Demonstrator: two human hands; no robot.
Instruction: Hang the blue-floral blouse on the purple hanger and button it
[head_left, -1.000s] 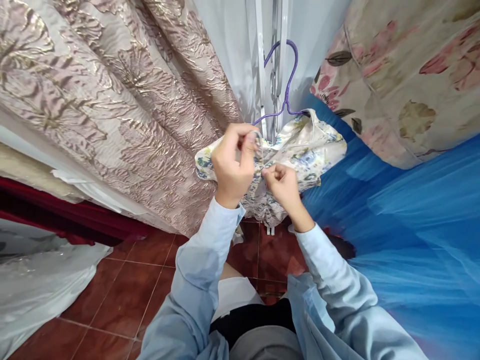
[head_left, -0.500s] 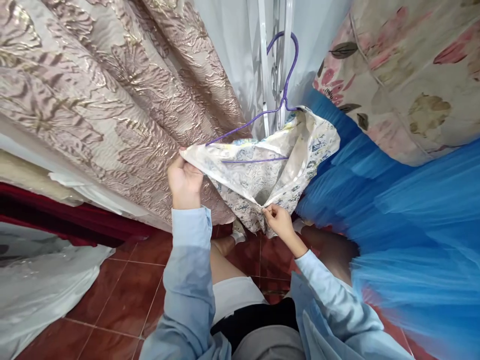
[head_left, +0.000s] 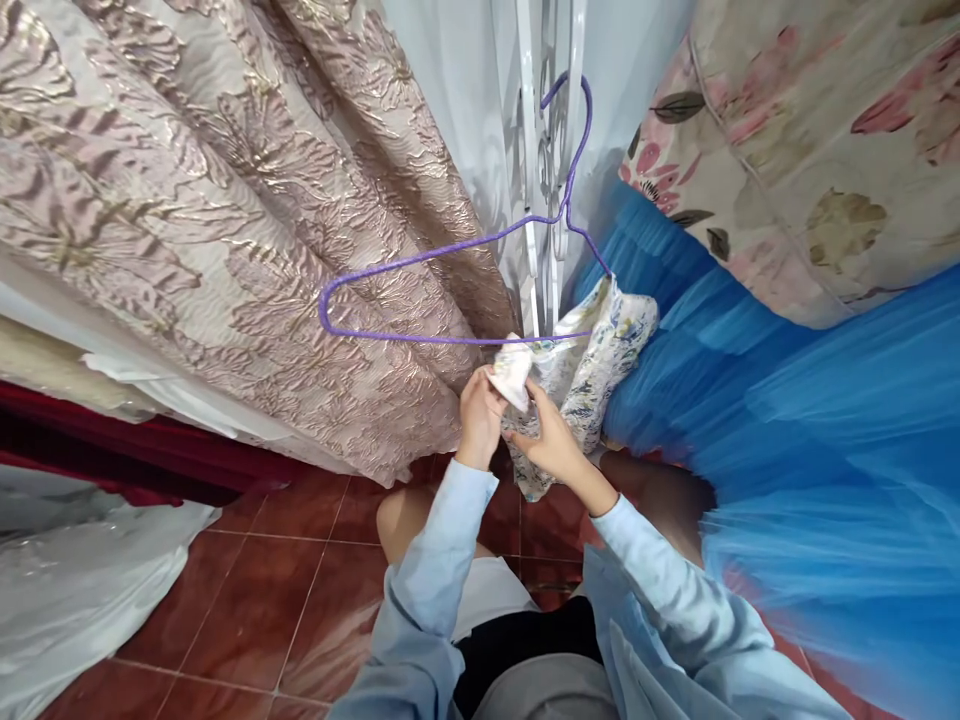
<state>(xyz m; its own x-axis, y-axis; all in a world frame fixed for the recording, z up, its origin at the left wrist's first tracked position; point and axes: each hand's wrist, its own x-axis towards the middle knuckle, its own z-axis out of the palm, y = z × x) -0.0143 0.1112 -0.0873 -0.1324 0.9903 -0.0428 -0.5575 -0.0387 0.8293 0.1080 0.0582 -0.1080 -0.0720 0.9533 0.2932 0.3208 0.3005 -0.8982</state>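
A floral blouse-like garment [head_left: 626,330], white with blue and yellow print, hangs from the right arm of a purple hanger [head_left: 420,257]. The hanger's left arm is bare. My left hand [head_left: 480,415] is closed on a bunched, pale edge of the garment, just below the hanger's bottom bar. Close beside it, my right hand [head_left: 559,440] has its thumb and fingers apart, with the fingertips against the bunched cloth. Folds hide part of the right fingers' contact.
A white metal rack [head_left: 531,180] stands behind the hanger. Pink-gold embossed fabric [head_left: 247,200] hangs on the left. Blue tulle [head_left: 817,430] and a floral cloth [head_left: 795,170] hang on the right. White fabric [head_left: 90,580] trails onto the red tile floor [head_left: 300,590].
My left hand has moved right and down, drawing the garment's left shoulder off the hanger and bunching it near the middle. My right hand's pinch has opened. The hanger's left arm is now exposed.
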